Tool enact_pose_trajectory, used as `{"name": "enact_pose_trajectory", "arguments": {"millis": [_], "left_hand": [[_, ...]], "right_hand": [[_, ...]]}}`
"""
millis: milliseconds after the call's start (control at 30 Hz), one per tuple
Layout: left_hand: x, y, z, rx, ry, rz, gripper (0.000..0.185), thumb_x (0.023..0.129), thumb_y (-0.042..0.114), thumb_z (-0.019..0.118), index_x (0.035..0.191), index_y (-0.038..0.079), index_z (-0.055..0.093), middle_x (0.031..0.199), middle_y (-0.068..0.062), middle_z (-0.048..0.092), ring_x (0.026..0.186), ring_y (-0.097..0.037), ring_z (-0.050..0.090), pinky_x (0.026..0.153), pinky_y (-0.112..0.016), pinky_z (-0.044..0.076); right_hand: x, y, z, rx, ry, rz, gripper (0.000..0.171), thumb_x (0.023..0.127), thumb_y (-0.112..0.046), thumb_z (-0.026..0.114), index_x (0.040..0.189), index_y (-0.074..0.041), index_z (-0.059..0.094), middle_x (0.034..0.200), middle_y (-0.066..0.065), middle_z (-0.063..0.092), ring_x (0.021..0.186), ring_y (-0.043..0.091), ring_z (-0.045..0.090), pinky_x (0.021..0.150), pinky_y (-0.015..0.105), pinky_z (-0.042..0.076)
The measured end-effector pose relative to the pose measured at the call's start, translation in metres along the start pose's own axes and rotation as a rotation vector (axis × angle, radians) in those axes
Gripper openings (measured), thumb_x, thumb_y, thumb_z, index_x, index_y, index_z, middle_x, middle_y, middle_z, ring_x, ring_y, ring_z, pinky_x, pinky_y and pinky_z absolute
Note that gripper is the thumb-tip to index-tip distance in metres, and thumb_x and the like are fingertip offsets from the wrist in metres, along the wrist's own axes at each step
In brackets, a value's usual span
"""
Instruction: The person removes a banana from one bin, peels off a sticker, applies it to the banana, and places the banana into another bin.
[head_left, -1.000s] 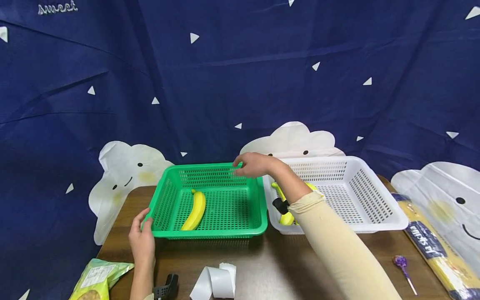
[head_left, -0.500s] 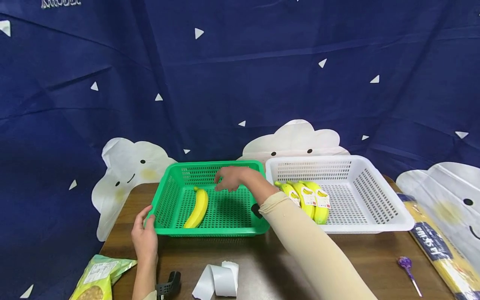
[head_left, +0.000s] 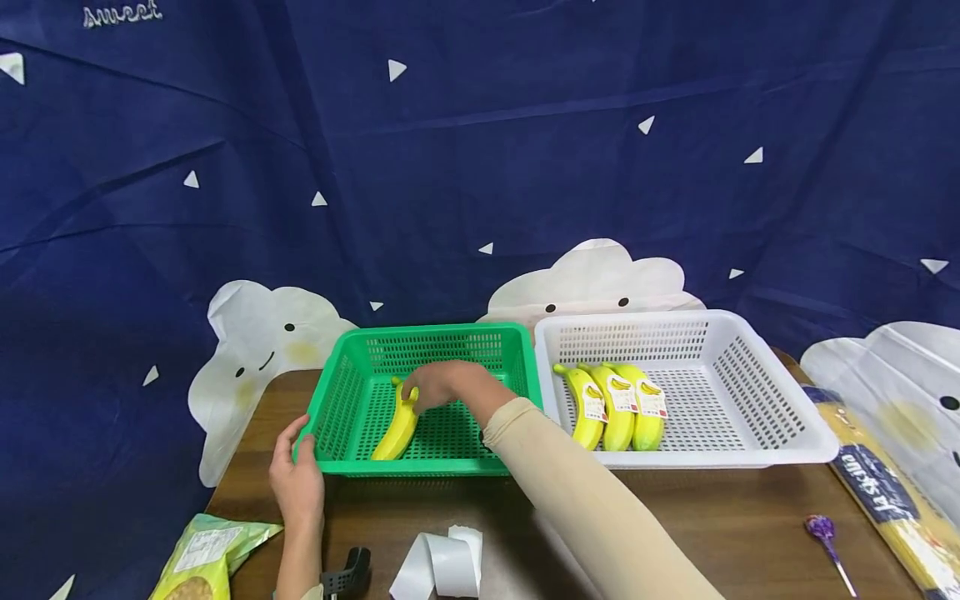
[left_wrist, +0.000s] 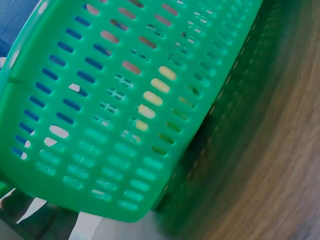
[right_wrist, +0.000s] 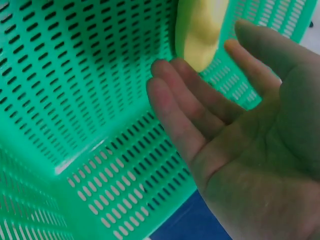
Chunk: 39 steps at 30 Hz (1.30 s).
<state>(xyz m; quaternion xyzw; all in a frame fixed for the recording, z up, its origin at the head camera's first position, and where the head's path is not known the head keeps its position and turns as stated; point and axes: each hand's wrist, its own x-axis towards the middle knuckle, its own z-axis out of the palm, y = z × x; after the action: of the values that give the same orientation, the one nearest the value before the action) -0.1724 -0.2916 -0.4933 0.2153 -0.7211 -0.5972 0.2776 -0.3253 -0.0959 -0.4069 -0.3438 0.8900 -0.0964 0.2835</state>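
Note:
A single yellow banana (head_left: 397, 432) lies in the green basket (head_left: 420, 467). Over its stem half is my right hand (head_left: 442, 385), reaching in from the right. In the right wrist view the fingers (right_wrist: 175, 107) are spread and slightly bent close to the end of the banana (right_wrist: 200, 35), not closed round it; contact cannot be told. My left hand (head_left: 298, 483) grips the front left corner of the green basket, thumb and fingers at the rim. From the left wrist only the slotted basket wall (left_wrist: 105, 155) shows, with yellow behind its slots; that hand is out of frame there.
Right beside the green basket stands a white basket (head_left: 735, 457) with three labelled bananas (head_left: 619, 417) at its left. A pasta pack (head_left: 877, 492) and a lollipop (head_left: 821, 528) lie right, a yellow-green snack bag (head_left: 202, 558) left, a curled white strip (head_left: 442, 562) in front.
My right hand has moved left and down from above the baskets' adjoining rims to the banana in the green basket. My left hand stays at the basket's corner.

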Motion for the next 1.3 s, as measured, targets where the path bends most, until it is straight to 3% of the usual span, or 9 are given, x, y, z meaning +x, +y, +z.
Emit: {"name": "enact_pose_trajectory", "arguments": {"millis": [67, 100, 167, 267, 300, 500, 867, 1067, 1300], "left_hand": [[-0.001, 0.000, 0.002, 0.015, 0.014, 0.007, 0.033, 0.102, 0.025, 0.045, 0.132, 0.017, 0.058, 0.140, -0.005, 0.046, 0.079, -0.014, 0.043, 0.072, -0.037, 0.030], [-0.001, 0.000, 0.003, 0.011, 0.021, 0.016, 0.033, 0.102, 0.024, 0.046, 0.131, 0.016, 0.058, 0.139, -0.005, 0.047, 0.078, -0.014, 0.044, 0.072, -0.037, 0.031], [-0.001, 0.000, 0.004, 0.007, 0.034, 0.019, 0.032, 0.101, 0.023, 0.046, 0.130, 0.015, 0.059, 0.140, -0.006, 0.047, 0.095, -0.014, 0.050, 0.084, -0.040, 0.035], [-0.001, 0.000, 0.004, -0.004, 0.048, 0.013, 0.032, 0.101, 0.021, 0.047, 0.130, 0.014, 0.060, 0.141, -0.008, 0.046, 0.119, -0.025, 0.047, 0.097, -0.050, 0.033], [-0.001, 0.000, 0.004, -0.005, 0.057, 0.015, 0.031, 0.101, 0.021, 0.047, 0.129, 0.014, 0.060, 0.141, -0.008, 0.047, 0.129, -0.028, 0.037, 0.101, -0.053, 0.028], [-0.002, 0.000, 0.005, 0.018, 0.099, 0.027, 0.030, 0.100, 0.019, 0.048, 0.126, 0.014, 0.062, 0.138, -0.008, 0.050, 0.130, -0.029, 0.039, 0.102, -0.053, 0.029], [-0.002, 0.002, 0.007, 0.023, 0.110, 0.046, 0.030, 0.100, 0.018, 0.049, 0.125, 0.012, 0.063, 0.135, -0.009, 0.053, 0.127, -0.029, 0.042, 0.101, -0.053, 0.030], [-0.003, 0.003, 0.006, 0.014, 0.111, 0.046, 0.030, 0.100, 0.017, 0.049, 0.125, 0.012, 0.063, 0.135, -0.009, 0.053, 0.127, -0.029, 0.041, 0.101, -0.053, 0.030], [-0.001, 0.002, 0.006, 0.003, 0.110, 0.048, 0.029, 0.099, 0.018, 0.049, 0.124, 0.011, 0.064, 0.135, -0.008, 0.053, 0.126, -0.027, 0.041, 0.101, -0.051, 0.030]], "right_hand": [[0.000, -0.003, 0.004, -0.022, -0.006, -0.027, 0.043, 0.094, -0.026, 0.063, 0.136, -0.026, 0.055, 0.135, -0.005, 0.048, 0.099, 0.011, 0.048, 0.076, 0.028, 0.043], [-0.001, -0.004, 0.005, -0.029, -0.013, -0.033, 0.044, 0.094, -0.026, 0.063, 0.137, -0.027, 0.055, 0.138, -0.005, 0.046, 0.105, 0.012, 0.045, 0.080, 0.028, 0.042], [-0.001, -0.007, 0.007, -0.041, -0.043, -0.034, 0.046, 0.094, -0.027, 0.063, 0.138, -0.030, 0.053, 0.142, -0.005, 0.043, 0.111, 0.013, 0.042, 0.085, 0.030, 0.040], [-0.001, -0.008, 0.010, -0.075, -0.075, -0.021, 0.048, 0.093, -0.030, 0.064, 0.139, -0.034, 0.052, 0.141, -0.006, 0.042, 0.109, 0.013, 0.041, 0.084, 0.030, 0.039], [-0.001, -0.007, 0.010, -0.089, -0.082, -0.020, 0.047, 0.093, -0.032, 0.064, 0.138, -0.036, 0.052, 0.140, -0.006, 0.042, 0.107, 0.013, 0.041, 0.082, 0.030, 0.039], [0.002, -0.007, 0.011, -0.072, -0.133, -0.014, 0.040, 0.092, -0.036, 0.064, 0.131, -0.039, 0.056, 0.133, -0.007, 0.046, 0.100, 0.013, 0.047, 0.078, 0.029, 0.045], [-0.001, -0.009, 0.012, 0.120, -0.206, 0.016, 0.051, 0.094, -0.032, 0.062, 0.142, -0.032, 0.048, 0.116, -0.003, 0.051, 0.103, 0.024, 0.054, 0.085, 0.038, 0.049], [-0.001, -0.002, 0.010, 0.219, -0.128, 0.022, 0.039, 0.096, -0.024, 0.059, 0.135, -0.021, 0.058, 0.124, -0.004, 0.054, 0.104, 0.016, 0.057, 0.085, 0.034, 0.051], [-0.003, 0.014, 0.002, 0.226, -0.019, 0.014, 0.023, 0.093, -0.013, 0.063, 0.115, -0.013, 0.066, 0.107, -0.001, 0.051, 0.088, 0.015, 0.055, 0.078, 0.037, 0.053]]}}
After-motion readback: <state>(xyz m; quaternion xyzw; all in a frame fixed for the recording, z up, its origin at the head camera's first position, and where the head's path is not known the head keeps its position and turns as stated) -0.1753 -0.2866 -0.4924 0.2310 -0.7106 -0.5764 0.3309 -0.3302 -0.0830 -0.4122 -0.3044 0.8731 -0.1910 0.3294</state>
